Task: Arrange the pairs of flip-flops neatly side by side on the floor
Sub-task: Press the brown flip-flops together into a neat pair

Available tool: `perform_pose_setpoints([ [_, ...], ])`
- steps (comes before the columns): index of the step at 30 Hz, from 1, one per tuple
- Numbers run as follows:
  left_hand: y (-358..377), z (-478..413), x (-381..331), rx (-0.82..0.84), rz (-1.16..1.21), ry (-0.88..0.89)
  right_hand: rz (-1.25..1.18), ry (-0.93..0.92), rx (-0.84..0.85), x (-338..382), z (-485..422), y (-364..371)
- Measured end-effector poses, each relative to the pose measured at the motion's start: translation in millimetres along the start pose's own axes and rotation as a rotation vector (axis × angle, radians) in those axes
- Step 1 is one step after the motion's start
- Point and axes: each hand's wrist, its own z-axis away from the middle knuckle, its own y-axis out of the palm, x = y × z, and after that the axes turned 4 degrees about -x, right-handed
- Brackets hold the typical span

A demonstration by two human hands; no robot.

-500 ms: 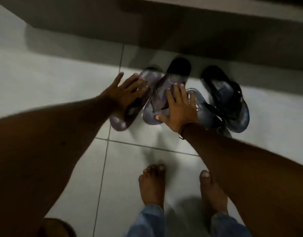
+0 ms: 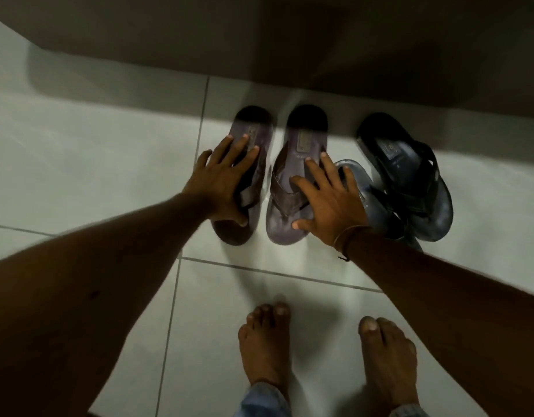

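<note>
Lining up the brown leather flip-flop pair [image 2: 293,182] on the white tiled floor [image 2: 94,164], left hand [image 2: 222,183] and right hand [image 2: 329,200] flat, fingers spread; next, untangling the overlapping black pair [image 2: 410,179] alongside.

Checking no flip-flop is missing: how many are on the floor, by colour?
Brown leather flip-flops: 2
Black strapped flip-flops: 2
Total: 4
</note>
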Motion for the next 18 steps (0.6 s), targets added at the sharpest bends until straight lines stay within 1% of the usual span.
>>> perform_pose_setpoints([
  [1, 8.9, -3.4, 3.8, -0.043, 0.071, -0.047, 0.004, -0.007, -0.002, -2.6, 2.0, -0.8],
  [3, 10.8, -0.4, -10.1, -0.04, 0.126, -0.06, -0.006, -0.013, 0.009, -5.9, 4.2, 0.0],
  [6, 11.8, -3.1, -28.2, -0.095, 0.087, -0.024, -0.035, -0.011, 0.037, -8.4, 4.9, -0.7],
  [9, 16.2, -6.7, -26.7, -0.102, 0.091, -0.046, -0.035, -0.007, 0.04, -9.4, 6.0, -0.5],
  [14, 16.8, -12.5, -25.7, -0.069, 0.04, -0.012, -0.044, -0.013, 0.055, -8.2, 7.9, -2.0],
  [16, 14.8, -13.3, -30.3, -0.051, 0.051, -0.03, -0.061, -0.016, 0.071, -9.5, 10.6, -6.0],
  [18, 9.7, -10.3, -36.5, -0.075, 0.103, -0.065, -0.135, -0.016, 0.025, -13.9, 17.0, -15.7],
])
